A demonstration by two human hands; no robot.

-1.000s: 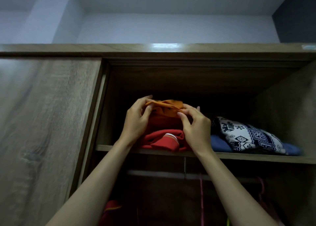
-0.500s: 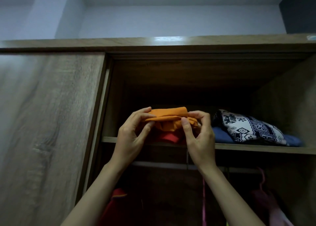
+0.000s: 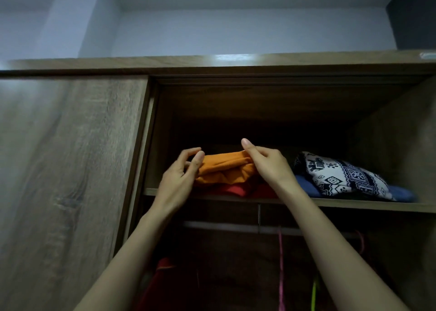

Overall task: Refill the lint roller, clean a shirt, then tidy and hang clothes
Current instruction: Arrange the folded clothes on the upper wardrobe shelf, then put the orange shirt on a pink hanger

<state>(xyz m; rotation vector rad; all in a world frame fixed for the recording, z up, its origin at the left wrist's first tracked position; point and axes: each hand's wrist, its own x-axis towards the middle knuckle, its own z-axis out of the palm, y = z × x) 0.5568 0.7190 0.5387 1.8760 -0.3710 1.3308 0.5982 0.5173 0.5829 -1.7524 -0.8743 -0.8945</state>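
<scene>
while it lies folded on top of a red cloth [image 3: 236,190] on the wardrobe shelf [image 3: 354,204], the orange cloth [image 3: 226,169] has one hand at each end. the left hand [image 3: 179,178] is at the left end, its thumb against the cloth and its fingers loosely bent above, apart from the thumb, so it grips nothing. the right hand [image 3: 271,164] is at the right end with the thumb lifted; its other fingers are curled at the cloth, and it is not possible to tell if they hold it. just beside, on the right, a black and white patterned cloth [image 3: 342,176] lies on a blue cloth [image 3: 401,194]. under the shelf a pink hanger [image 3: 280,263] hangs from a rail [image 3: 224,226].
</scene>
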